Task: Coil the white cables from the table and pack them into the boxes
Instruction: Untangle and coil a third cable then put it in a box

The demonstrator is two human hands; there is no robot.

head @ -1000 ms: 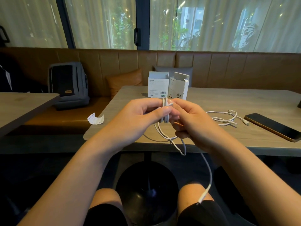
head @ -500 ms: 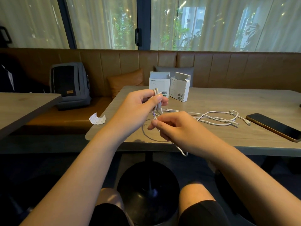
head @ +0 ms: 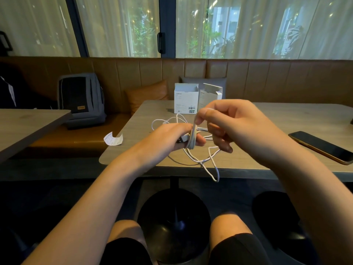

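My left hand [head: 177, 137] grips a bundle of white cable [head: 192, 139] folded into several loops above the table's near edge. My right hand [head: 229, 123] sits just above and right of it, pinching a strand of the same cable between thumb and forefinger. A loose tail [head: 212, 165] hangs below both hands past the table edge. A second white cable [head: 164, 121] lies loose on the table behind my hands, partly hidden by them. Two open white boxes [head: 186, 98] [head: 210, 94] stand upright at the far middle of the table.
A black phone [head: 322, 146] lies flat at the table's right. A grey backpack [head: 82, 98] and an orange cushion [head: 147, 95] rest on the brown bench behind. A paper receipt [head: 112, 139] lies on the bench. Another table [head: 28, 125] stands to the left.
My right hand has risen from below the left hand to above it, carrying a strand up over the bundle. The left hand has dropped lower with the loops.
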